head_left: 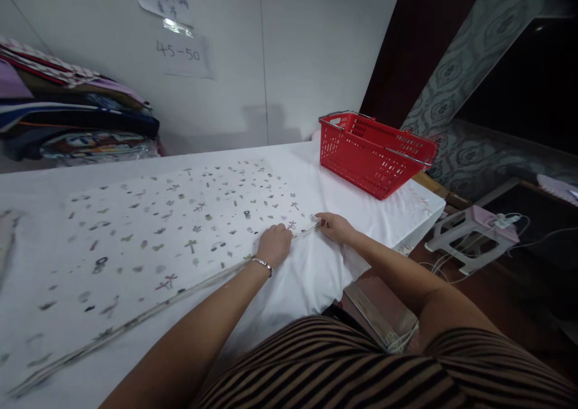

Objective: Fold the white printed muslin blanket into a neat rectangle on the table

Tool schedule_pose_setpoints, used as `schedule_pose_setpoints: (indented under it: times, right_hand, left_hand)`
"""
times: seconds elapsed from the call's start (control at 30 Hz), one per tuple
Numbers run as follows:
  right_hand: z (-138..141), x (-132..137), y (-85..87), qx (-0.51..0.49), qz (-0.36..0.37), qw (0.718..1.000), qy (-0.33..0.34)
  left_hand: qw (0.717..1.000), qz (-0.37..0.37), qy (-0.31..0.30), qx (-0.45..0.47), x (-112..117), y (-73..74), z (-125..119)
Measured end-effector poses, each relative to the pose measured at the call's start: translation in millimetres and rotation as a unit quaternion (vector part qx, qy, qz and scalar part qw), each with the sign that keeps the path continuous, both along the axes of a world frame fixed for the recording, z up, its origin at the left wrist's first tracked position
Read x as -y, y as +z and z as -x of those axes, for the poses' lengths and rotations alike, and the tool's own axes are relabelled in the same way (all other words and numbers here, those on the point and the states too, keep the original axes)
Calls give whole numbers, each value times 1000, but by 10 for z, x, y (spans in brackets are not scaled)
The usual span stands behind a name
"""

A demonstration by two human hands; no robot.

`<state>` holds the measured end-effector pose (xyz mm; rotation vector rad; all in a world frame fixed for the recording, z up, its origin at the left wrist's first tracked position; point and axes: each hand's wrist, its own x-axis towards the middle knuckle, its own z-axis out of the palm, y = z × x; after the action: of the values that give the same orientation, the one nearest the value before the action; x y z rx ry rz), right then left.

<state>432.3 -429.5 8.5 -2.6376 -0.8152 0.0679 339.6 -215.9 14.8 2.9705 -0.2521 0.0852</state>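
Observation:
A white cloth with small printed motifs, palm trees among them [180, 240], lies spread flat on the white-covered table. Its near edge, several layers thick, runs slantwise from the lower left up to its right corner. My left hand [274, 245], with a bracelet on the wrist, rests on that edge with the fingers curled down over it; the fingertips are partly hidden. Just to the right, my right hand [335, 227] pinches the cloth's near right corner between thumb and fingers. The two hands are a short way apart.
A red plastic basket [377, 156] stands at the table's back right. Stacked folded fabrics [81, 114] sit at the back left against the wall. A pale stool [478, 234] with cables is on the floor at right. Part of another cloth [6, 234] shows at the left edge.

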Motion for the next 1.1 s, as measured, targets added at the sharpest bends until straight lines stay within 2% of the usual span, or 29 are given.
schedule_pose_setpoints:
  times: [0.17,0.37,0.47,0.57,0.63,0.73,0.87,1.1]
  right_hand:
    - [-66,-1,-4,55,69,994,72]
    - [-105,-5,3,53,77,992,83]
    - [-99,-8,16,26,51,996,70]
    - [-68,5,37,3,-3,1000,14]
    - [-20,15,55,22,-25,999,-25]
    - [84,13,69,72,-30,997,-1]
    - [165,-16,31,82,-1,994,74]
    - [115,-75,16,113,90,986,80]
  left_hand:
    - [1000,-3,-4,-2,3,3,15]
    - [1000,13,-10,2,-10,-14,26]
    - [1000,18,-11,1,-21,-31,16]
    - [1000,26,-2,-2,-29,-48,-16]
    - [999,41,13,-8,-34,-55,-45]
    - [996,71,40,-20,-42,-58,-86]
    - [995,84,58,-22,-47,-59,-104]
    - [995,85,56,-15,-44,-65,-92]
